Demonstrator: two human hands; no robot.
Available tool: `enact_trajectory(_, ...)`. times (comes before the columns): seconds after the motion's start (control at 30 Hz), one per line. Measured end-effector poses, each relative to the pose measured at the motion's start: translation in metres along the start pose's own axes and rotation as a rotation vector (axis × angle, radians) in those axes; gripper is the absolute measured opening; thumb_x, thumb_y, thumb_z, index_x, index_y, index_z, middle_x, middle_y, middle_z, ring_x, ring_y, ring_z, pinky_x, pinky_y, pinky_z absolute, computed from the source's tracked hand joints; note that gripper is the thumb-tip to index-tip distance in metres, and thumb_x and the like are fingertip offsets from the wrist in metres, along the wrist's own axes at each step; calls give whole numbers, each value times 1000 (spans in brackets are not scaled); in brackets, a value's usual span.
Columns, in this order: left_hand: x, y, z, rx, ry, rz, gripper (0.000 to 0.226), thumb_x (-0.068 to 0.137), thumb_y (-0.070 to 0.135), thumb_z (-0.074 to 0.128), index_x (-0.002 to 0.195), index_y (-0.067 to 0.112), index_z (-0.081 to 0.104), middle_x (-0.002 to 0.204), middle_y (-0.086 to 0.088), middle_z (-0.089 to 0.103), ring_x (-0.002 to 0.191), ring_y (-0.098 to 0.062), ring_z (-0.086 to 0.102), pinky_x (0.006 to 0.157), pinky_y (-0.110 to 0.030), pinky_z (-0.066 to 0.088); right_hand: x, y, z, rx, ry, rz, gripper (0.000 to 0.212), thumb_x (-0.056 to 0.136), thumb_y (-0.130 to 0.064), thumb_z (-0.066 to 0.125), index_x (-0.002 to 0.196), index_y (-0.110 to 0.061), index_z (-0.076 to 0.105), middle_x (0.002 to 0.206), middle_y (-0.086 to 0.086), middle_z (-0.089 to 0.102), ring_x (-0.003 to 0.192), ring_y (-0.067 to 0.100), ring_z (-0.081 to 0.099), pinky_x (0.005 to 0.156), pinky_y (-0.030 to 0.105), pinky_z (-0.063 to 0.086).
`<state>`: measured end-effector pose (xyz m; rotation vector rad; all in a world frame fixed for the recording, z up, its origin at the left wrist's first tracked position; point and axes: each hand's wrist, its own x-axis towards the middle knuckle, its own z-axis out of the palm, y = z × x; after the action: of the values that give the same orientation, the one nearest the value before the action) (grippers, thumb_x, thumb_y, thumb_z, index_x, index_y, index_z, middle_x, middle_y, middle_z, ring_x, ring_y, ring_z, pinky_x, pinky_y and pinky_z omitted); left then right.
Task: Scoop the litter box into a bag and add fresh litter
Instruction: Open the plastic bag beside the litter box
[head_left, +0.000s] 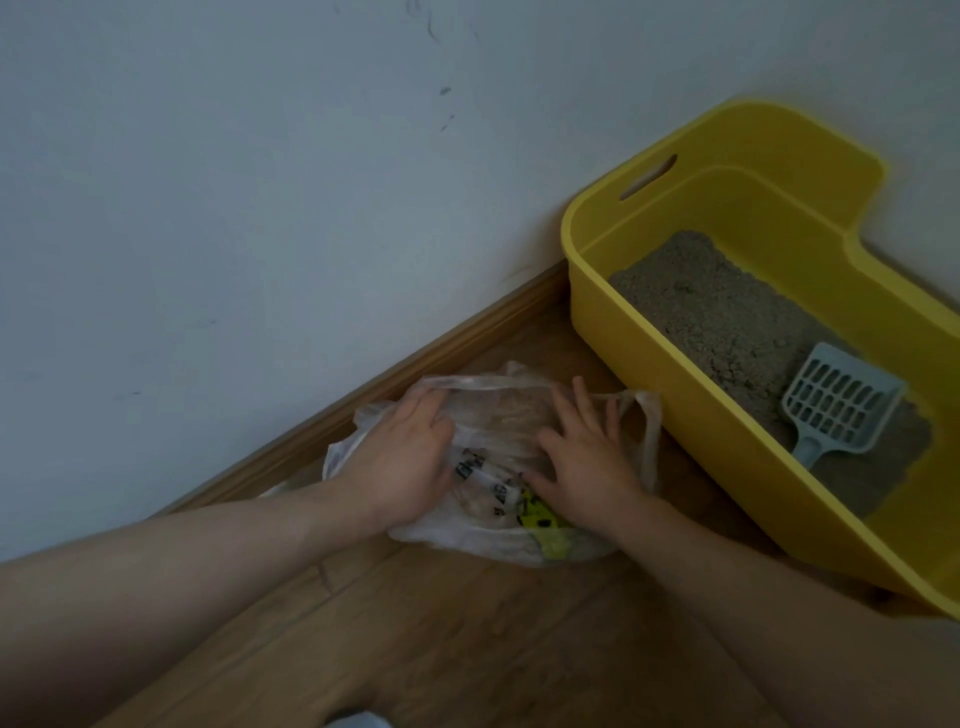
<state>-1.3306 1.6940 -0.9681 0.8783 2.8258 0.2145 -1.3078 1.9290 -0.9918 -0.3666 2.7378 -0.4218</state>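
One corner, head view: wood-grain plank floor (467, 649) meeting a pale, scuffed wall (260, 182) along a wooden skirting board (395, 379); dim light.
Litter box (649, 332): yellow plastic tub standing on the floor at right, one end close to the skirting board; long axis running from the wall end toward the lower right edge of the picture; taller wall with a slot handle at the wall end, rim stepped lower along the far right side.
Litter (727, 312): grey-brown granules over the tub's bottom, bare yellow showing at the near right end.
Scoop (841, 400): pale blue-grey, slotted, lying on the litter in the near half of the box; handle toward the box's near wall, slotted head pointing up and right, away from the person.
Plastic bag (493, 431): thin translucent film with black print and a yellow-green patch, crumpled on the floor between skirting board and litter box, just beside the box; open rim on the side toward the wall, one handle loop next to the box; long axis unclear in the crumple.
Left hand (400, 462): on the bag's left part, fingers curled into the film, grasping it.
Right hand (587, 457): on the bag's right part, fingers straight and spread, pressing flat, gripping nothing.
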Motion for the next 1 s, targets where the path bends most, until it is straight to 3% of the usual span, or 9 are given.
enact_trajectory(0.07, 2, -4, -2, 22, -1, -12, 12, 84, 18, 66, 87, 6, 66, 137, -23, 52, 136, -34, 41, 115, -42, 35, -1, 5, 2, 60, 32, -10, 16, 93, -43, 52, 85, -30, 57, 164, 4, 12, 150, 30, -13, 118, 63, -3)
enact_trajectory(0.13, 3, -7, -5, 34, 6, -21, 12, 82, 14, 64, 87, 5, 68, 134, -21, 55, 131, -33, 47, 113, -40, 37, -2, 12, 0, 98, 60, -31, 20, 94, -35, 53, 75, -28, 51, 163, 3, 19, 151, 29, -9, 119, 60, -1)
enact_trajectory(0.2, 1, -9, -9, 34, 25, -36, 14, 81, 13, 64, 91, 4, 69, 128, -20, 59, 122, -33, 53, 108, -37, 40, -4, 20, -5, 118, 81, -43, 22, 93, -29, 54, 72, -26, 50, 162, 3, 23, 152, 27, -4, 121, 55, 1)
enact_trajectory(0.3, -2, -17, -17, 64, 49, -95, 24, 75, 8, 67, 97, 0, 68, 120, -20, 62, 111, -35, 59, 97, -37, 48, -13, 38, -11, 167, 133, -54, 24, 89, -21, 56, 68, -22, 46, 160, 2, 29, 152, 22, 4, 121, 48, 18)
enact_trajectory(0.47, -13, -19, -25, 83, 43, -129, 16, 67, 1, 69, 82, 3, 64, 106, -19, 64, 95, -36, 63, 79, -37, 53, -35, 55, -8, 144, 168, -82, 26, 88, -17, 58, 66, -19, 45, 158, 2, 34, 151, 15, 4, 115, 43, 32)
enact_trajectory(0.8, -23, -12, -22, 95, -12, -58, 27, 64, -1, 65, 85, 13, 56, 102, -13, 60, 98, -33, 60, 78, -38, 51, -53, 69, -2, 115, 129, -112, 27, 92, -21, 57, 70, -24, 41, 162, -3, 22, 150, 11, -5, 114, 45, 32)
enact_trajectory(1.0, -22, -13, -26, 106, -13, -56, 27, 70, 12, 66, 94, 14, 56, 121, -10, 58, 112, -30, 56, 90, -39, 50, -52, 67, 0, 150, 165, -134, 23, 93, -23, 57, 73, -23, 46, 162, -6, 19, 151, 12, -4, 117, 34, 25)
